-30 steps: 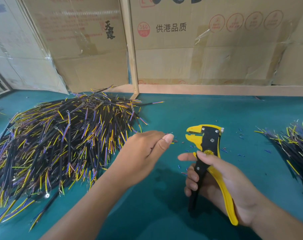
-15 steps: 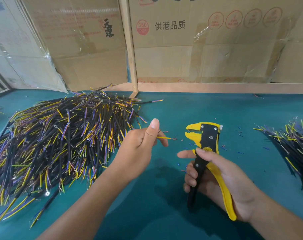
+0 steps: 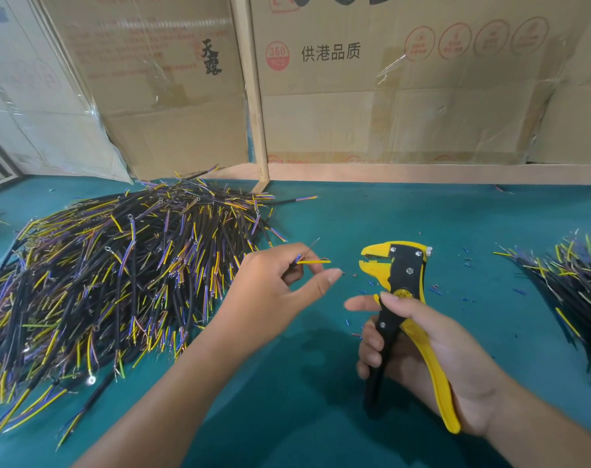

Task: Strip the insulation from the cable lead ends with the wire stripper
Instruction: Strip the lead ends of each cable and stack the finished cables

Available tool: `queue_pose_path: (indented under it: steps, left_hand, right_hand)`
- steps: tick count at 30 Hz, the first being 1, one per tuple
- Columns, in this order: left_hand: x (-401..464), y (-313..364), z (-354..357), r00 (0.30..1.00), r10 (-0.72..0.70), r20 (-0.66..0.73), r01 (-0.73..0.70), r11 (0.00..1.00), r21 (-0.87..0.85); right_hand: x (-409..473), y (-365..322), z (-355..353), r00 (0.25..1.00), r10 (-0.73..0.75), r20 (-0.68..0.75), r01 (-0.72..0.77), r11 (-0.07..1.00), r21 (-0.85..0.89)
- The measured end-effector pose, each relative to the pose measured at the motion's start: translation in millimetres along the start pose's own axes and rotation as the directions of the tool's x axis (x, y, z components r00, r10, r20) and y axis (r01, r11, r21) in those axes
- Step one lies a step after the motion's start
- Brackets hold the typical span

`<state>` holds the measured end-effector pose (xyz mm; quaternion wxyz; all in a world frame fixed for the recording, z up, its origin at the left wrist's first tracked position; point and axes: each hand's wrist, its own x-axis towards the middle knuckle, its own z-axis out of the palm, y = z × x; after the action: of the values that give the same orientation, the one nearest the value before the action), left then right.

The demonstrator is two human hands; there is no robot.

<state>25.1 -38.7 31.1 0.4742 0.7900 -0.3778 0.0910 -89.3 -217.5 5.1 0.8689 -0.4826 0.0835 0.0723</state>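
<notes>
My left hand (image 3: 270,292) pinches a cable whose yellow lead (image 3: 316,262) sticks out to the right, with a thin bare strand above it. The lead tip sits a short way left of the jaws of the yellow and black wire stripper (image 3: 400,278). My right hand (image 3: 419,352) grips the stripper's handles, jaws pointing left and standing apart. Most of the held cable is hidden inside my left hand.
A big heap of black cables with yellow and purple leads (image 3: 101,282) covers the left of the teal table (image 3: 321,417). A smaller cable pile (image 3: 571,282) lies at the right edge. Bits of cut insulation (image 3: 436,290) are scattered around the stripper. Cardboard boxes (image 3: 388,96) stand along the back.
My left thumb has come down from pointing upward, and the yellow lead now sticks out further toward the stripper jaws. The right hand and stripper have barely moved.
</notes>
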Motion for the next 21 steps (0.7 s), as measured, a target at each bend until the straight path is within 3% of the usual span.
queue_pose_path:
  steps: [21]
  left_hand:
    - [-2.0, -3.5, 1.9, 0.999, 0.034, 0.011, -0.034, 0.999, 0.0]
  right_hand:
    - [0.7, 1.8, -3.7, 1.0, -0.001, 0.019, 0.001, 1.0, -0.002]
